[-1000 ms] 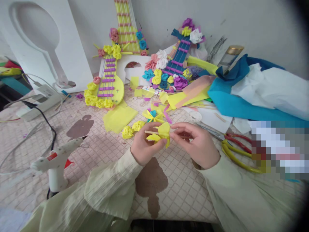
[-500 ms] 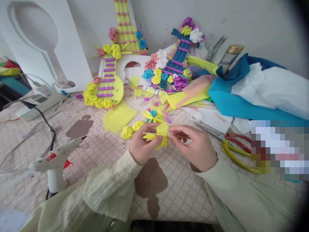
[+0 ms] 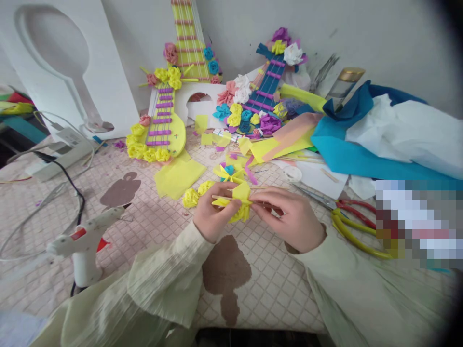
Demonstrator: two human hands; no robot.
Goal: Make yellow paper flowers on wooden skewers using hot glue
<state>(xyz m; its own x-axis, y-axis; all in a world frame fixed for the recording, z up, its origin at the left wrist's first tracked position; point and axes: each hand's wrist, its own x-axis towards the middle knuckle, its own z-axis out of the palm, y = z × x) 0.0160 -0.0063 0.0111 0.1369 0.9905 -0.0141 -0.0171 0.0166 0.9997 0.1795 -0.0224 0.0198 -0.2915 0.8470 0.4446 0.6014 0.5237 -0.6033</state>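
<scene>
My left hand [image 3: 214, 208] is closed around a yellow crepe-paper flower [image 3: 240, 212], its thumb pressed on the folded strip. Thin wooden sticks [image 3: 221, 198] run across the paper between my hands. With fingertips pinched together, my right hand [image 3: 292, 212] grips the sticks at the flower's right edge; its fingers partly hide them. Just left of my left hand lie rolled yellow paper roses [image 3: 191, 197]. Beyond my fingers rests a pointed yellow paper flower with a blue centre [image 3: 228, 171]. Yellow paper squares [image 3: 177, 174] lie behind the roses.
A white glue gun [image 3: 85, 246] stands at the left by cables and a power strip [image 3: 60, 153]. Scissors [image 3: 352, 212] with red and yellow handles lie at the right. Flower-trimmed paper guitars [image 3: 177, 132] lean at the back, near blue paper sheets [image 3: 347, 144].
Both hands stay on the flower, which has shifted slightly left. My right fingers have moved in a little closer, and a stick now shows above them.
</scene>
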